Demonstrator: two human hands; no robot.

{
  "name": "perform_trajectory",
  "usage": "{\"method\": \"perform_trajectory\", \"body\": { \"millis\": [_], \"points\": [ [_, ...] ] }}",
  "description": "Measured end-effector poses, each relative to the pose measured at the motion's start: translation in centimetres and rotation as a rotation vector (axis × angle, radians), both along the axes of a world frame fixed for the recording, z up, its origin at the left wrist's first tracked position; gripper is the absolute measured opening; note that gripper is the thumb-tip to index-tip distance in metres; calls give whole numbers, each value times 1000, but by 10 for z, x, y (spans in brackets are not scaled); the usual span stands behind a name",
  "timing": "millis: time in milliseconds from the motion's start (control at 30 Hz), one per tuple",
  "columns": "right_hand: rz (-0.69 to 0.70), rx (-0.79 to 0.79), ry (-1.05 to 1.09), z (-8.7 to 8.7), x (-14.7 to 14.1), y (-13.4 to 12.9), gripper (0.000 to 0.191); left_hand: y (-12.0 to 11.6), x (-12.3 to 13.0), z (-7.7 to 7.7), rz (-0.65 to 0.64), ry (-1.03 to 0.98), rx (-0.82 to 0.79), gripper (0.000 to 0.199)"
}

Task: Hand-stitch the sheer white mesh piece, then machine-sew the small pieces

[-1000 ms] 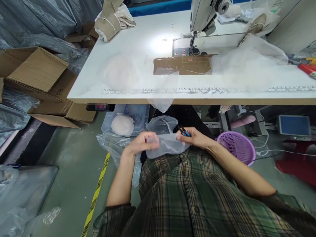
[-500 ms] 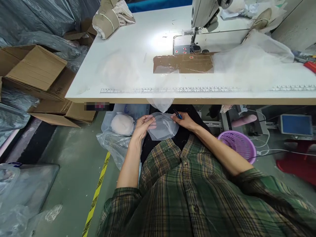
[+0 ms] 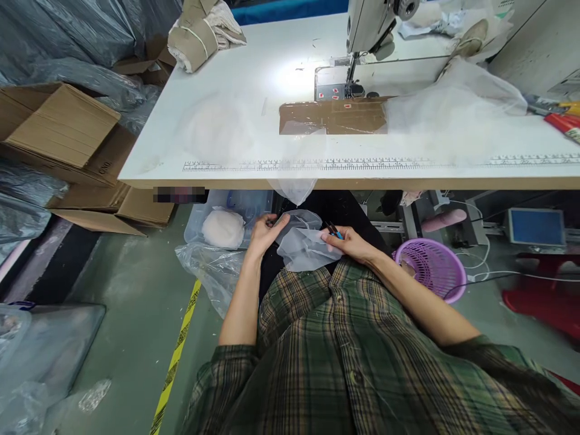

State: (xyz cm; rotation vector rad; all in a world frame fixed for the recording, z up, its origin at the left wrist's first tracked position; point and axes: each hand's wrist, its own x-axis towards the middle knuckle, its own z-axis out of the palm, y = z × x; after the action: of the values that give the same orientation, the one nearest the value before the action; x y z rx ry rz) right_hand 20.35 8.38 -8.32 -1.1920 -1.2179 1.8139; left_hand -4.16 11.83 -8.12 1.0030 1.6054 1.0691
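Note:
Over my lap, below the table's front edge, is a sheer white fabric piece [image 3: 304, 248], folded and crumpled. My left hand [image 3: 264, 237] pinches its left edge, thumb stretched along the cloth and fingers curled. At its right side my right hand [image 3: 351, 243] grips the fabric between thumb and fingertips. Small blue-and-black thread snips [image 3: 334, 231] are also tucked in that right hand, with the tips pointing up and left. Just above, another sheer white piece [image 3: 296, 190] hangs over the table edge.
A sewing machine [image 3: 369, 27] stands on the white table [image 3: 254, 66], with brown cardboard [image 3: 335, 116] before its needle. Sheer white fabric [image 3: 444, 127] lies to the right. Below are a plastic bin [image 3: 194, 220] with a white bundle [image 3: 223, 228] and a purple basket [image 3: 432, 266]. Cardboard boxes [image 3: 63, 124] stand left.
The fabric piece, spread fairly flat before, is now folded and lower toward my body. My right hand has moved down and slightly right with the snips; my left thumb is more extended.

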Motion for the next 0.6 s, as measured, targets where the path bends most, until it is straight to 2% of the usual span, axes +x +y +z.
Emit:
{"method": "perform_trajectory", "body": {
  "millis": [100,167,267,333,400,433,500,600],
  "points": [
    [-34,59,-53,-5,-10,5,53,9,10,-13,24,-70,-8,34],
    [-73,97,-76,-6,-14,11,55,13,4,-11,54,-111,26,31],
    [-156,139,-97,-8,-18,20,55,17,-22,5,169,-226,124,24],
    [-197,147,-98,-11,-18,24,52,16,-42,21,286,-337,222,22],
    [-219,141,-99,-14,-18,26,49,9,-54,38,347,-396,287,23],
    [-226,133,-100,-16,-18,26,48,3,-55,47,332,-398,293,24],
    [-226,109,-96,-19,-17,26,47,-14,-46,63,212,-405,263,25],
    [-198,59,-68,-21,-15,25,49,-40,-11,76,-45,-494,127,31]
  ]
}}
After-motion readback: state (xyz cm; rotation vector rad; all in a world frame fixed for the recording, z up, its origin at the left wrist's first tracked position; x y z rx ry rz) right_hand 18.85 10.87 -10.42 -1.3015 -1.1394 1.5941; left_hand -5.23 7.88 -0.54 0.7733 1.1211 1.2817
